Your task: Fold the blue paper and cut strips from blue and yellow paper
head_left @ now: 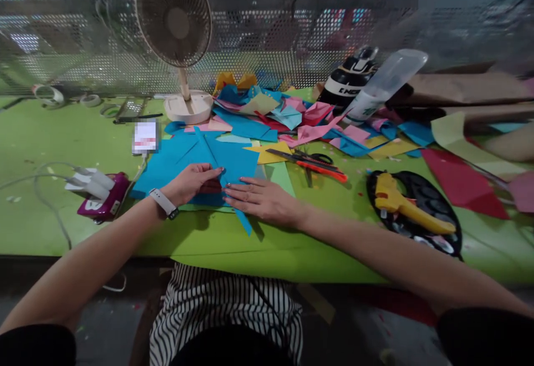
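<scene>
The narrow blue strip (243, 223) lies slantwise across the blue sheet (162, 160), its near end reaching past the sheet's near edge. The left hand (196, 181) is over the middle of the sheet, thumb and curled fingers brought together at the strip's edge, where they seem to pinch it. The right hand (262, 200) is over the sheet's near right corner, palm down, fingers straight and side by side, laid flat across the strip rather than gripping it.

To press the strip well, the left pinch should hold the edges level while the right fingers bear down lightly and evenly, running along its length and not across it. Paper this thin would likely wrinkle or skew if the two hands pulled against each other, so the left had best stay steady as the right smooths. The end beyond the sheet deserves the same pressure, since a loose end could spring up.

The orange cutter (329, 172) lies just right of the sheet, its blade pointing towards it, so the right hand does better keeping its strokes on the sheet, clear of that blade
</scene>
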`<state>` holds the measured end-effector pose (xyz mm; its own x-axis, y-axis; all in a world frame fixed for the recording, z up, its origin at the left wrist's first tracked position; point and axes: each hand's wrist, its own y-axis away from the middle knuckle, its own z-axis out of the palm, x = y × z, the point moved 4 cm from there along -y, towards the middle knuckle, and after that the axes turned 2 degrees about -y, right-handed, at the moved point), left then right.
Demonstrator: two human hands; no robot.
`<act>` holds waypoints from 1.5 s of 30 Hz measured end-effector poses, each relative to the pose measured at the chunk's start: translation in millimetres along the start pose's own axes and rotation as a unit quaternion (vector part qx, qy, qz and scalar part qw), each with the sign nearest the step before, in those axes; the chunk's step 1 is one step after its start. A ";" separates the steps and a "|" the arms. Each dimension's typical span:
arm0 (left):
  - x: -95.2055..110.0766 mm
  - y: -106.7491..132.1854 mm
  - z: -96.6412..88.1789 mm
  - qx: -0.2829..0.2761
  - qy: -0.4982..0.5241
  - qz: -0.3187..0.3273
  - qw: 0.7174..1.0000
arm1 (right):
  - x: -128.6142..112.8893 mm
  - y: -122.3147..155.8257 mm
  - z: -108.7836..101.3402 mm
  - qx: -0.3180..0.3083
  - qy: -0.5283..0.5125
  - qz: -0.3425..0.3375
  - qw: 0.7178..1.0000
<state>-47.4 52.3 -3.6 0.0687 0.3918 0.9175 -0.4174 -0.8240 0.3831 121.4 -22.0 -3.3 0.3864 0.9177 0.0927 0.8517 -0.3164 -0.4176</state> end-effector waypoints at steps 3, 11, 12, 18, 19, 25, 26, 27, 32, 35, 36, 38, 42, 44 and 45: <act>-1.4 -0.8 -2.6 0.001 0.012 0.009 1.000 | 1.0 0.7 -1.0 0.009 -0.005 -0.009 1.000; 4.0 4.2 3.6 -0.035 0.023 0.049 0.998 | 0.6 0.2 -1.0 0.030 0.014 -0.003 0.999; 5.4 5.5 5.3 -0.037 0.018 0.059 0.997 | -0.5 -0.1 -1.5 0.030 0.009 -0.008 0.999; 20.7 10.8 4.9 -0.006 -0.075 0.114 0.991 | -8.0 0.3 -19.8 0.042 -0.039 -0.062 0.996; 23.1 11.1 2.6 0.000 -0.093 0.108 0.990 | -6.7 1.2 -27.1 0.072 -0.044 -0.050 0.995; 31.5 12.7 -2.6 0.001 -0.096 0.080 0.992 | 34.9 14.6 -57.3 0.304 -0.213 0.335 0.866; 31.9 12.6 -0.3 -0.004 -0.080 0.083 0.993 | 41.6 16.1 -52.4 0.302 -0.286 0.397 0.818; 31.6 12.3 2.4 -0.008 -0.064 0.083 0.994 | 46.3 16.4 -45.0 0.287 -0.362 0.444 0.768; 26.0 9.7 13.9 -0.030 -0.015 0.067 0.997 | 51.9 14.2 -11.3 0.273 -0.567 0.527 0.571; 22.3 7.8 13.8 -0.047 -0.013 0.075 0.996 | 53.0 14.8 -5.1 0.294 -0.569 0.516 0.568; 20.8 7.0 12.7 -0.050 -0.015 0.077 0.996 | 53.1 15.1 -4.7 0.286 -0.564 0.511 0.582; 17.9 5.1 9.4 -0.047 -0.016 0.078 0.996 | 53.7 16.7 -7.9 0.269 -0.531 0.497 0.631; 15.5 2.3 3.2 -0.008 0.000 0.093 0.996 | 47.2 18.7 -37.9 0.328 -0.242 0.375 0.833; 14.1 1.7 3.9 -0.005 0.018 0.093 0.996 | 30.6 10.5 -45.5 0.280 -0.089 0.226 0.929; 12.8 1.6 5.8 -0.014 0.028 0.089 0.996 | 21.5 5.7 -43.4 0.224 -0.040 0.152 0.962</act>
<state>-42.0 53.6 9.3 -0.0592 0.2645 0.9626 -0.4427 -0.8712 0.2121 149.9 -14.5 35.5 0.5501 0.8200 -0.1580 0.4582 -0.4546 -0.7638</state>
